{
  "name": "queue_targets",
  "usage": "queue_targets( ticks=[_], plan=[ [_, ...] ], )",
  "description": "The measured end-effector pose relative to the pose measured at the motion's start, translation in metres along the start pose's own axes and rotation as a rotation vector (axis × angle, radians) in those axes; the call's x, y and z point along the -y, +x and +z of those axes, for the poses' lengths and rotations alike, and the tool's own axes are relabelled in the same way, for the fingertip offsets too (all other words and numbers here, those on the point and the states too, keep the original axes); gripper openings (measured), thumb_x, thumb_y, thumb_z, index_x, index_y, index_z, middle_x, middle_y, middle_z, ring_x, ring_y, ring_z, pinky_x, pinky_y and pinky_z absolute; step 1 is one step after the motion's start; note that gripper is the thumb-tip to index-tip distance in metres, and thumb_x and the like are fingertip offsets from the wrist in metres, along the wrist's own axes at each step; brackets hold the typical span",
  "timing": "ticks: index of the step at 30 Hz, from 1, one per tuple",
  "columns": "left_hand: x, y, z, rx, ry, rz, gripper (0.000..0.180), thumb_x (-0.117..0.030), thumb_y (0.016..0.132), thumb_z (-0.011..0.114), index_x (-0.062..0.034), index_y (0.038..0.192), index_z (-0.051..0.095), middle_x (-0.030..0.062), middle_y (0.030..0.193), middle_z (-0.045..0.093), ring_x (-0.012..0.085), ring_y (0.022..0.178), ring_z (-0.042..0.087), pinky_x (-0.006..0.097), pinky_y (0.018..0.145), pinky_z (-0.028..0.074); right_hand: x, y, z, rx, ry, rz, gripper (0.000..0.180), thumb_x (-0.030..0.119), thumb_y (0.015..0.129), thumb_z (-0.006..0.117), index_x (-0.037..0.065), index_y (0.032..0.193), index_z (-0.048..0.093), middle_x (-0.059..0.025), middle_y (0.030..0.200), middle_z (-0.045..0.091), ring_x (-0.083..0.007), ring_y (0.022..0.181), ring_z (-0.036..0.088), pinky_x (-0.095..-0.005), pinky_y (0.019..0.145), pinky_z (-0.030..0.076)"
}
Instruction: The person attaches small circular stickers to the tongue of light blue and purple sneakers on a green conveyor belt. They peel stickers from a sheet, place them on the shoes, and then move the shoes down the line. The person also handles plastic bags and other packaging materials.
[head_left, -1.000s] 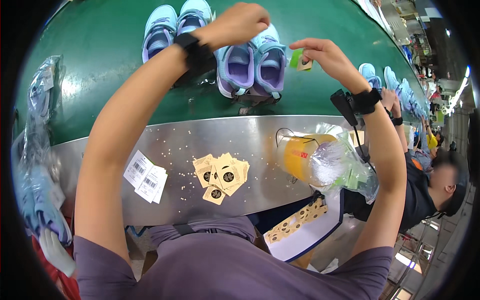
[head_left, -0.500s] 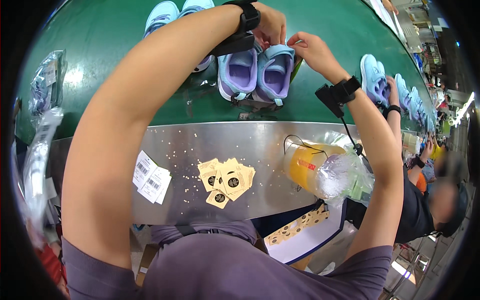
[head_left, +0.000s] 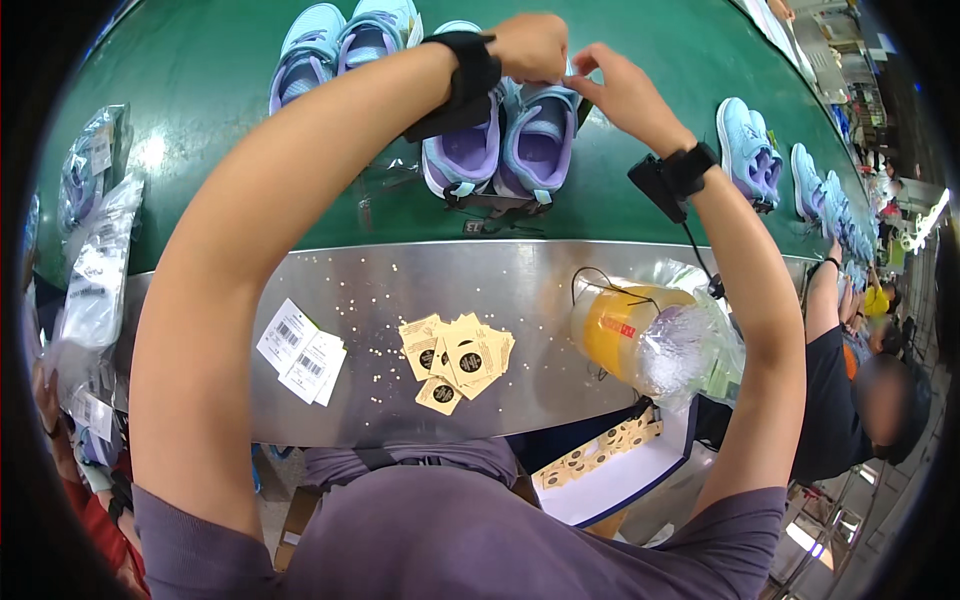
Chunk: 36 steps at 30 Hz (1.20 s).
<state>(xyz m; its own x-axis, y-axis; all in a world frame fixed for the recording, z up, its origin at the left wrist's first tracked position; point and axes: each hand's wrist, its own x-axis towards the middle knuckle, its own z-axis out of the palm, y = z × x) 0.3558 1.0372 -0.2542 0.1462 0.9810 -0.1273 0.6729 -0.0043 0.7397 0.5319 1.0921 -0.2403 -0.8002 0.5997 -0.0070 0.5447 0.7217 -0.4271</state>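
Note:
A pair of purple and light-blue shoes (head_left: 500, 145) lies on the green belt (head_left: 200, 130). Both my hands meet over the far end of the right shoe of that pair. My left hand (head_left: 535, 45) is closed into a fist against that shoe. My right hand (head_left: 620, 90) reaches in from the right, its fingers pinched toward the left hand. Whatever sits between the fingertips is hidden. Both wrists wear black bands (head_left: 465, 75).
On the metal ledge (head_left: 380, 285) lie a pile of tan tags (head_left: 455, 355), white barcode labels (head_left: 300, 352) and a yellow container in a plastic bag (head_left: 640, 335). More light-blue shoes (head_left: 345, 40) and another pair (head_left: 750, 150) are on the belt. Plastic bags (head_left: 95, 260) lie left. A co-worker (head_left: 850, 380) sits right.
My hands came together and moved down onto the purple pair. The small tag seen in my right hand a second ago is now out of sight.

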Motion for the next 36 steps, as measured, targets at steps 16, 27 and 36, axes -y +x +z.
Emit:
queue_targets(
  ticks=[16, 27, 36],
  plan=[
    [-0.01, -0.053, 0.016, -0.283, -1.141, -0.025, 0.028, -0.007, 0.087, 0.061, 0.0055, 0.112, 0.057, 0.0142, 0.092, 0.065, 0.0157, 0.08, 0.066, 0.024, 0.076, 0.056, 0.015, -0.011, -0.021, 0.062, 1.044, 0.236, 0.028, 0.009, 0.09, 0.058, -0.006, 0.113, 0.055, -0.0145, 0.11, 0.062, -0.0186, 0.099, 0.062, -0.0268, 0.091, 0.05],
    [-0.003, -0.056, 0.013, -0.22, -1.094, -0.057, 0.056, -0.006, 0.078, 0.067, 0.0043, 0.127, 0.041, 0.0114, 0.087, 0.064, 0.0134, 0.075, 0.063, 0.023, 0.071, 0.053, 0.024, -0.004, -0.011, 0.093, 1.137, 0.218, 0.032, 0.011, 0.089, 0.06, -0.006, 0.116, 0.052, -0.0141, 0.109, 0.063, -0.0168, 0.097, 0.062, -0.0266, 0.088, 0.051],
    [0.004, -0.059, 0.011, -0.198, -1.079, -0.049, 0.055, -0.007, 0.08, 0.066, 0.0109, 0.125, 0.039, 0.014, 0.089, 0.064, 0.0162, 0.077, 0.063, 0.025, 0.074, 0.053, 0.039, -0.005, -0.011, 0.008, 0.895, 0.163, 0.04, 0.012, 0.086, 0.065, -0.007, 0.117, 0.048, -0.0157, 0.106, 0.064, -0.0184, 0.091, 0.064, -0.0285, 0.081, 0.053]
  ],
)
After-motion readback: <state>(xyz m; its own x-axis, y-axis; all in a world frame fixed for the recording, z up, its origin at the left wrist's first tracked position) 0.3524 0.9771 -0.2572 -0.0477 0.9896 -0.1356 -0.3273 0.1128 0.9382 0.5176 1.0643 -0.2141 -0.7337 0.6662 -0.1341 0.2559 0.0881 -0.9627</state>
